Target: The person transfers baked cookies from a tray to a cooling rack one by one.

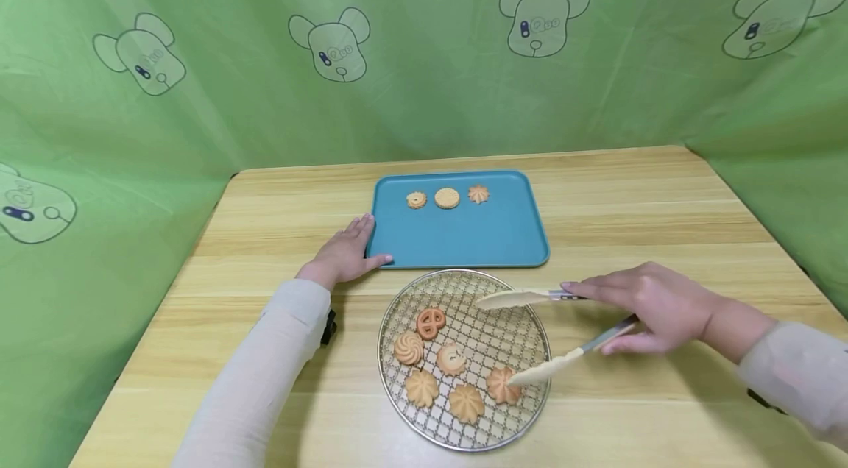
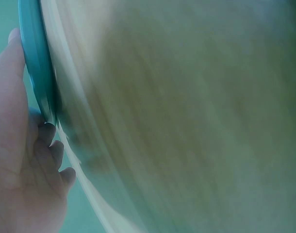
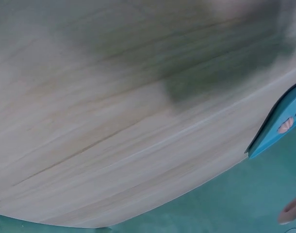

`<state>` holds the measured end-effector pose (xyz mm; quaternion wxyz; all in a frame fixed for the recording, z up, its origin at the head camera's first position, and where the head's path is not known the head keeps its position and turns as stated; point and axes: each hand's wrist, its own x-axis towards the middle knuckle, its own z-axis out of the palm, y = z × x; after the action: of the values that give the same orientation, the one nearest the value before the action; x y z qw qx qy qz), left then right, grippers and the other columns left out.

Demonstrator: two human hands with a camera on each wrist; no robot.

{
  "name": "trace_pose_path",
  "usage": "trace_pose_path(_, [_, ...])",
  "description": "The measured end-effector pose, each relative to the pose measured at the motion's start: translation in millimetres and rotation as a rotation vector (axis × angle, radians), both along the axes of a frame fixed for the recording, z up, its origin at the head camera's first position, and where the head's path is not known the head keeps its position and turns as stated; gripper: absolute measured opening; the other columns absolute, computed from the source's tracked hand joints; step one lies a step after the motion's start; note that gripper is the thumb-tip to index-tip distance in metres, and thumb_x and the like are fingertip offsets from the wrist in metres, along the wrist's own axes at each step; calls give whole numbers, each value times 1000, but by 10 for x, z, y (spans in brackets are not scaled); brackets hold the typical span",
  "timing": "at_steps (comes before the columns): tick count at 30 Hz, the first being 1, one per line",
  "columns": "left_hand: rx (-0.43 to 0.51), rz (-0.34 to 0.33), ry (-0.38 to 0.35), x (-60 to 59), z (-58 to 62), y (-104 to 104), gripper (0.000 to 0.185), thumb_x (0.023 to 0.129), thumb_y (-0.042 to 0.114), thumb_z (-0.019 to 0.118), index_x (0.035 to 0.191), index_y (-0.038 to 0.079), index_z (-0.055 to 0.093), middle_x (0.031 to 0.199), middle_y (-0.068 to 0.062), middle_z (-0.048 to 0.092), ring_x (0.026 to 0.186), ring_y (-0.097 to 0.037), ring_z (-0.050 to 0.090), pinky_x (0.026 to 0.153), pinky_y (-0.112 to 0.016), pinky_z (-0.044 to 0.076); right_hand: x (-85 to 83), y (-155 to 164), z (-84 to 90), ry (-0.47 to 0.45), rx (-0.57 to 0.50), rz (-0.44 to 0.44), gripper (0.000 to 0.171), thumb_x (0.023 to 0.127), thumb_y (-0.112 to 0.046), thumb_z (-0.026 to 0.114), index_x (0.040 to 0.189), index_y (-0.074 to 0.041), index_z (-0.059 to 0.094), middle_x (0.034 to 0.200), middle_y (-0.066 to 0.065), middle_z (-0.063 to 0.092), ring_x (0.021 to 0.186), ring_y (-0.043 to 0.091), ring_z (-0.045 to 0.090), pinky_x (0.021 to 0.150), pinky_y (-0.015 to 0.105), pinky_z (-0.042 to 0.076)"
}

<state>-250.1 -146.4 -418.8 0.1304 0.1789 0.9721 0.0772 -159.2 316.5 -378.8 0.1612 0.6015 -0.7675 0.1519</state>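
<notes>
My right hand (image 1: 652, 306) holds a pair of tongs (image 1: 546, 370) with cream tips, their two arms spread wide over the round wire rack (image 1: 457, 271). The lower tip overlaps a reddish flower-shaped cookie (image 1: 502, 385); the upper tip hangs over bare mesh. Also on the rack are a pretzel cookie (image 1: 430, 323), a swirl cookie (image 1: 408, 348) and several others. Spread at the near-left corner of the blue tray (image 1: 457, 240), my left hand (image 1: 344, 253) touches its edge, fingers along the left side and thumb at the front rim (image 2: 39, 58).
Three cookies lie in a row toward the tray's back: a small ring-like one (image 1: 416, 200), a round one (image 1: 447, 198) and a flower-shaped one (image 1: 478, 193). The wooden table (image 1: 616, 210) extends to both sides. Green printed cloth (image 1: 430, 115) hangs behind and beside it.
</notes>
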Motion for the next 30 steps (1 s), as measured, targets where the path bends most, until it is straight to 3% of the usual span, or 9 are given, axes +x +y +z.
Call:
trace_pose_path(7, [-6, 4, 3, -2, -15, -4, 93, 92, 66, 39, 152, 5, 3, 158, -10, 2, 144, -27, 3, 116, -42, 10, -36, 28, 13, -6, 28, -132, 89, 69, -57, 77, 133, 1, 53, 110, 12, 67, 72, 11, 65, 59, 24, 55])
trace_pose_path(15, [2, 6, 2, 7, -11, 3, 93, 92, 65, 40, 153, 5, 4, 158, -9, 1, 144, -26, 3, 116, -42, 11, -144, 6, -4, -32, 35, -233, 86, 74, -60, 72, 136, -4, 52, 110, 9, 66, 54, -8, 38, 44, 14, 38])
trace_pose_path(20, [14, 3, 6, 22, -3, 7, 93, 92, 65, 41, 152, 4, 5, 158, -10, 3, 144, -28, 4, 115, -43, 11, -203, -40, -8, -24, 52, -314, 86, 74, -62, 70, 138, -9, 50, 110, 10, 66, 53, -8, 36, 42, 15, 35])
trace_pose_path(25, [8, 5, 2, 30, 16, 11, 92, 92, 65, 40, 152, 4, 5, 158, -10, 4, 144, -28, 5, 115, -43, 12, -230, -108, 18, -45, 78, -407, 87, 70, -59, 74, 139, -10, 50, 107, 11, 67, 54, -4, 42, 43, 21, 40])
trace_pose_path(30, [5, 3, 4, 23, 21, 11, 92, 92, 65, 40, 152, 4, 5, 158, -11, 4, 144, -28, 5, 115, -43, 12, -257, -188, 50, -113, 127, -548, 86, 71, -58, 75, 139, -11, 50, 107, 11, 66, 57, 2, 46, 46, 26, 43])
